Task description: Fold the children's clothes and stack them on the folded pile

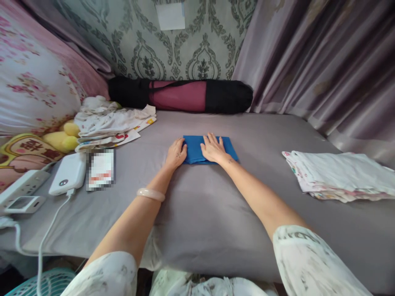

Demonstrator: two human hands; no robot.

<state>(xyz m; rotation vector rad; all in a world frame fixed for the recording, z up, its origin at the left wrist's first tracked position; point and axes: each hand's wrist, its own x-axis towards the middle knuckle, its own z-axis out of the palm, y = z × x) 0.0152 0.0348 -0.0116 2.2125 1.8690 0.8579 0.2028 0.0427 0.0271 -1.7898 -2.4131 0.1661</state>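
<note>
A folded blue cloth (194, 153) lies flat as a rectangle on the grey bed sheet in front of me. My right hand (213, 149) presses on top of it, palm down, with fingers spread. At the cloth's left edge is my left hand (177, 153), its fingers curled together and closed against that edge. The fingertips there are partly hidden. A pale bangle (150, 194) circles my left wrist.
To the right lies a stack of folded white cloths (339, 172). On the left are a crumpled pile of patterned clothes (114, 127), a white power bank (68, 174) with its cable, and a power strip (26, 189). A black-and-maroon roll bag (179, 95) lies along the wall.
</note>
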